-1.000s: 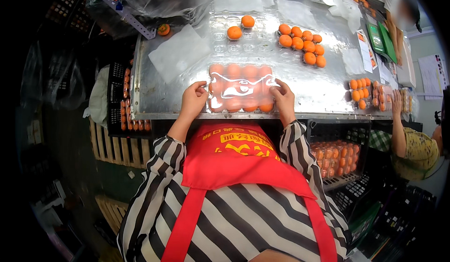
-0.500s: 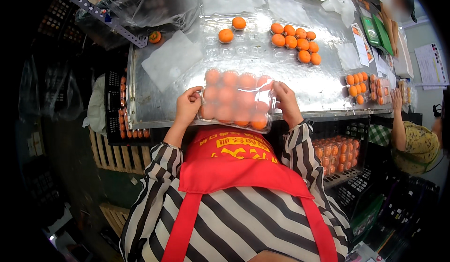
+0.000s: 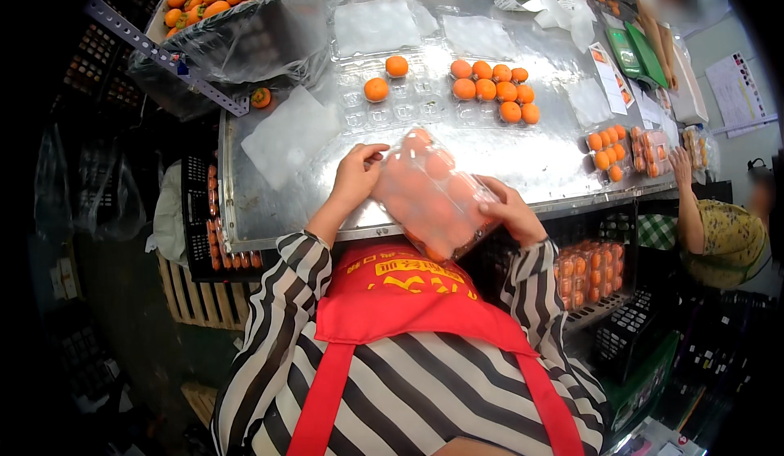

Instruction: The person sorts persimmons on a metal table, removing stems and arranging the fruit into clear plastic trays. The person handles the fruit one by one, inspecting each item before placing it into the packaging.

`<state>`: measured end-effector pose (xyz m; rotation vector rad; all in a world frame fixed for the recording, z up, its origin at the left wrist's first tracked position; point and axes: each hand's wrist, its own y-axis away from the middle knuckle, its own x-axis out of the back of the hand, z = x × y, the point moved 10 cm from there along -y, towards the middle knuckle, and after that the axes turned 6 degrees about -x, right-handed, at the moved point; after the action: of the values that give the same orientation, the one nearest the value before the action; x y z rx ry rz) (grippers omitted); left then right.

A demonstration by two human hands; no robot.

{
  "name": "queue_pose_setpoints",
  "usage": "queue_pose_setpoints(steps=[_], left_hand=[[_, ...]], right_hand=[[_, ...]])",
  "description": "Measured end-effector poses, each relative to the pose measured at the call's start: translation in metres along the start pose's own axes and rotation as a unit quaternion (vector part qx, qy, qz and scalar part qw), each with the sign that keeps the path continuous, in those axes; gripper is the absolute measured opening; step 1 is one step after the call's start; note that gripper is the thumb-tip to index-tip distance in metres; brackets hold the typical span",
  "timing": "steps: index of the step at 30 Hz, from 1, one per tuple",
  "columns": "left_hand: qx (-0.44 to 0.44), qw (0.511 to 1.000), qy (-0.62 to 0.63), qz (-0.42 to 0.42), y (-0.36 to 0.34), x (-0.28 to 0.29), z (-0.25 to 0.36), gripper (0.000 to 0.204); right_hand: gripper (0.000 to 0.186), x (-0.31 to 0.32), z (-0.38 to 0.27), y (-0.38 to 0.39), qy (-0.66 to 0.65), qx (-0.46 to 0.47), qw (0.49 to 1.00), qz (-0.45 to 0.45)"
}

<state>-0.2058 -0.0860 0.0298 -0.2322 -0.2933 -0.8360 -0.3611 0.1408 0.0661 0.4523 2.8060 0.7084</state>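
The flat, clear plastic box filled with round orange fruits [image 3: 433, 199] is between the two hands. It is turned at an angle and seems tilted, with its near end reaching past the edge of the silver metal surface [image 3: 322, 211], toward the red cloth apron [image 3: 400, 313] in front of the body. The right hand [image 3: 508, 209] pinches the right side of the box between thumb and fingers. The left hand [image 3: 357, 177] is at the far left side of the box, with its fingers bent and close together; I cannot tell whether they grip the box or are only just beside it.

In my judgement, the full box will be rather heavy for its thin wall. The plastic is probably smooth, a little slippery and easy to bend, and the fruits inside can bruise if pressed. It would be better to hold it by two opposite sides, low near the base, and not to squeeze the top.

Beyond the left hand lies a thin, white, square sheet [image 3: 290, 137]. Farther ahead of both hands is a clear plastic tray with moulded cups [image 3: 404, 113], carrying two orange fruits [image 3: 376, 90].
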Motion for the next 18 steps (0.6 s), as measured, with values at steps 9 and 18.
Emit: queue_pose_setpoints(steps=[9,18], left_hand=[[0.129,0.986,0.028,-0.098,0.057,-0.002,-0.042,0.028],[-0.01,0.989,-0.149,0.01,0.055,0.045,-0.015,0.05]], right_hand=[[0.068,0.025,0.079,0.065,-0.258,0.023,0.949,0.182],[0.054,-0.139,0.076,0.015,-0.255,-0.154,0.954,-0.021]])
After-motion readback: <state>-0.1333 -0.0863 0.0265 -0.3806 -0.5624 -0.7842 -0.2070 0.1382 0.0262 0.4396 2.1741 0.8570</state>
